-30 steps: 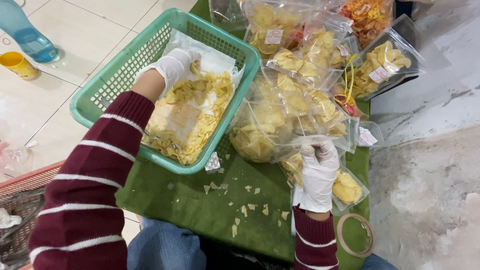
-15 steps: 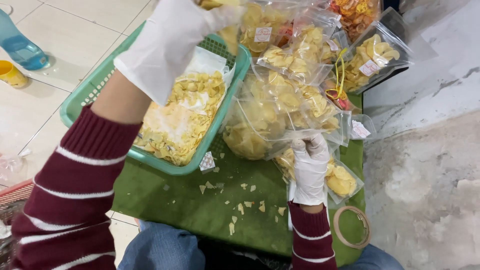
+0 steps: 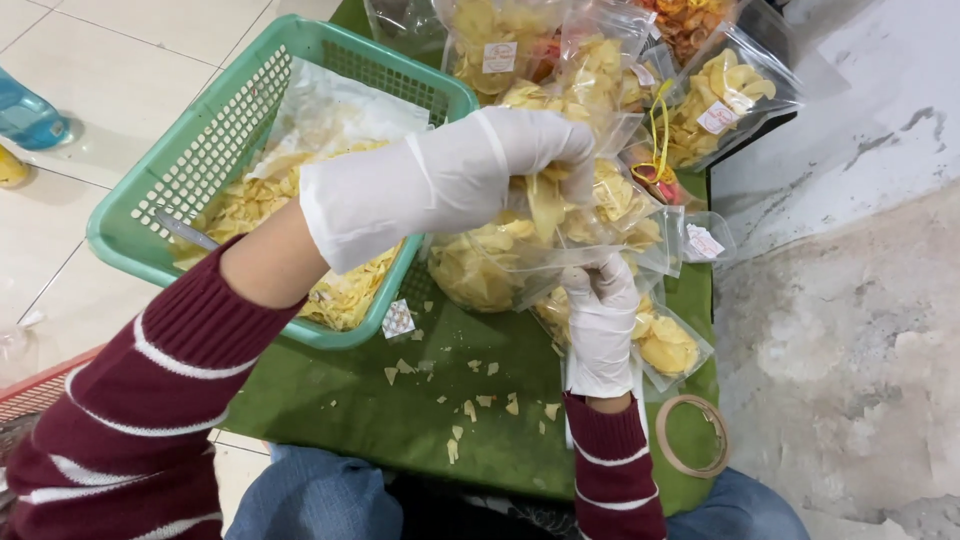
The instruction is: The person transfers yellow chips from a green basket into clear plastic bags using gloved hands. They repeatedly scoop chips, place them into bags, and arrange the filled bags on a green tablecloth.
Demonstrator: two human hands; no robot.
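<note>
My left hand (image 3: 450,180), in a white glove, is closed on a handful of yellow chips (image 3: 545,205) just above the mouth of a clear plastic bag (image 3: 500,265). My right hand (image 3: 600,320), also gloved, pinches the bag's open edge and holds it up over the green cloth (image 3: 380,400). To the left stands a green plastic basket (image 3: 190,190), lined with clear plastic and full of loose chips (image 3: 250,205).
Several sealed bags of chips with small labels (image 3: 610,70) are piled at the back. A roll of tape (image 3: 700,435) lies at the cloth's right edge. Chip crumbs (image 3: 480,395) dot the cloth. A blue bottle (image 3: 25,115) stands on the tiled floor, far left.
My left hand has left the basket with chips, swung up and right, and now sits over the bag's mouth. My right hand has kept hold of the bag.
</note>
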